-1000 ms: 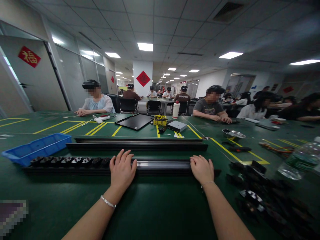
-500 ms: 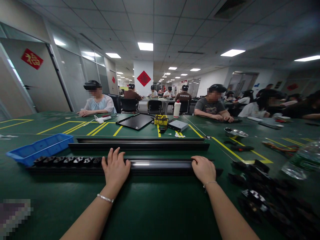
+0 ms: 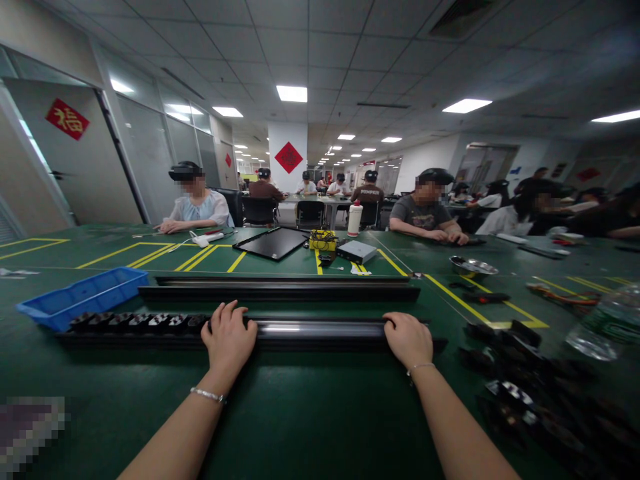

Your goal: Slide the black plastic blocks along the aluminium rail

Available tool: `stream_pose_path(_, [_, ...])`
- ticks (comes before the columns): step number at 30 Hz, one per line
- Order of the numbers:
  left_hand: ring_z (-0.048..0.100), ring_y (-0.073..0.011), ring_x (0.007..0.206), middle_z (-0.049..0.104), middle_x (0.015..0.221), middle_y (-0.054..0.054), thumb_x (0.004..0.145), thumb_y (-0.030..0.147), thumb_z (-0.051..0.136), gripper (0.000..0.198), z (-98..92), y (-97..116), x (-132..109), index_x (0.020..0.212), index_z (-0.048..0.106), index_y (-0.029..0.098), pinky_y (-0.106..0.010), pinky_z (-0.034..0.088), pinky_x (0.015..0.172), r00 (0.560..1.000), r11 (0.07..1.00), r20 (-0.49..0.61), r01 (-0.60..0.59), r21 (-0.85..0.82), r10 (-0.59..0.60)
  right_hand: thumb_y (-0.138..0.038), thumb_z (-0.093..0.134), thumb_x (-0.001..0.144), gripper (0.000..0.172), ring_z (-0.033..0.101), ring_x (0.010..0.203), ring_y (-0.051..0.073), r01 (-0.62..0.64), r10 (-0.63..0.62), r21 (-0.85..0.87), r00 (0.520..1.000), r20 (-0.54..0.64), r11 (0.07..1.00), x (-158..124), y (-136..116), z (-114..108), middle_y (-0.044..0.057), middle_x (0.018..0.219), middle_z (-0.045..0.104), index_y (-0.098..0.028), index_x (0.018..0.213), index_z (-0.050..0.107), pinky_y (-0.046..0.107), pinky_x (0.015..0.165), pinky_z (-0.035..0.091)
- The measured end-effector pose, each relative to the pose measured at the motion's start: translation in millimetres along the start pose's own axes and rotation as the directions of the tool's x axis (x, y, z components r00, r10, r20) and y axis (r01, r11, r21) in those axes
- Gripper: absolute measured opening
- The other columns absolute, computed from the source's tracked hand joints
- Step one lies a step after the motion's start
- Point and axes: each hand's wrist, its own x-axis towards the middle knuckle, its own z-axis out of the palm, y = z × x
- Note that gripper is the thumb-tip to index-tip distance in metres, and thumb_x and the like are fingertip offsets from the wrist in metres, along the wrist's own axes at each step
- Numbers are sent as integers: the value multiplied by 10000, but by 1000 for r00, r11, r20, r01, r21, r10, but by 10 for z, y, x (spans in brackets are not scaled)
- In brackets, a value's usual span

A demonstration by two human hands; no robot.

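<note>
A long black rail [image 3: 320, 331] lies across the green table [image 3: 310, 413] in front of me. Several small black clips [image 3: 135, 321] sit in a row in its left part. My left hand [image 3: 227, 339] rests on the rail just right of that row, fingers curled over its far edge. My right hand [image 3: 407, 339] grips the rail near its right end, fingers closed round it. A second black rail [image 3: 280, 289] lies parallel just behind.
A blue tray [image 3: 80, 298] stands at the left. Loose black clips [image 3: 525, 387] are heaped at the right beside a plastic bottle [image 3: 603, 323]. Farther back lie a black panel [image 3: 273, 242], a yellow box [image 3: 321, 241] and a metal dish [image 3: 473, 267]. Other people sit across the table.
My left hand slid left along the rail toward the row of clips and its fingers curled down. My right hand stayed at the right end.
</note>
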Motion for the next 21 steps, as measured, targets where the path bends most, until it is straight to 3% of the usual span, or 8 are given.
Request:
stream_pose_path(9, [270,-299,1325,378,1407,-117,802,297,394,348,-38,23,-18,1071,587,189,-503,363,947,1000,1000,-6,14,6,-14,-287,340,827,385,520,1093,193,-8,8,1,1000,19,1000,-2,-10,-12,27,1132,639,-235,1028,664,358,920,353])
stream_pose_path(21, [476,-279,1173,451,1324,-172,783,268,403,390,-17,-83,54,1125,506,110,-428,432,880,999,999,-30,33,-25,-33,-264,356,815,369,529,1079,184,1,-1,-24,1000,12,1000,6,-5,-7,18,1124,645,-239,1008,669,343,905,357])
